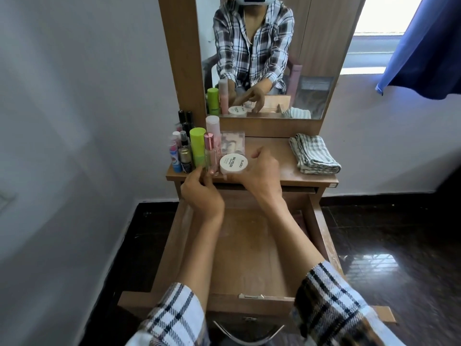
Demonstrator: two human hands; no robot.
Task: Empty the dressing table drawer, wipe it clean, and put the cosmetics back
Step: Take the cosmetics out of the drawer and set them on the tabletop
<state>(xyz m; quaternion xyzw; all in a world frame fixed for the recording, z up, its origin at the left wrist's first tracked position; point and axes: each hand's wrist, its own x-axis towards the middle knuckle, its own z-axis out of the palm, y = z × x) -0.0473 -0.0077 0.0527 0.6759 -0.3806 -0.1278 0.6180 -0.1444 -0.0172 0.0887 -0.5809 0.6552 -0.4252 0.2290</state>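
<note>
Now | left hand [202,196] pinches pink-capped bottle [209,156] | right hand [259,171] grips white jar [233,164] at tabletop [274,176] front edge

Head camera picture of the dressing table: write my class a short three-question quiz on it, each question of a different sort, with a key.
1. True or false: the open wooden drawer holds cosmetics.
2. Which hand grips the round white jar labelled nail polish? A) left hand B) right hand C) neither
3. Fill in: the folded checked cloth lies on the tabletop's ____ side.

Key
1. False: only its bare wooden bottom shows.
2. B: the right hand holds the jar at the tabletop's front edge, while the left hand holds the slim clear bottle with a pink cap.
3. Right, apart from the cluster of bottles on the left.
</note>
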